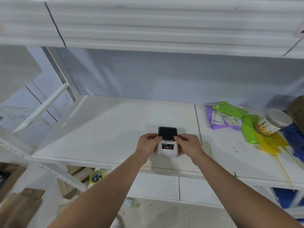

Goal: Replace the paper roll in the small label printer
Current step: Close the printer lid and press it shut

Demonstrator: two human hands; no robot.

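Observation:
A small white label printer [167,151] sits near the front edge of the white shelf board [102,129]. Its dark lid [167,132] is tipped up and back, and a red light glows on the front panel. My left hand [147,143] grips the printer's left side with the fingertips at the lid's lower left corner. My right hand [187,143] grips the right side the same way, fingertips at the lid's lower right corner. The inside of the paper bay is hidden, and no paper roll shows.
To the right lie purple and green mailer bags [230,119], a tipped plastic jar [271,121] and a yellow spill [269,143] running over the shelf edge. Below left are a yellow tape roll with scissors [97,176] and wood pieces [21,204]. An upper shelf [148,30] overhangs.

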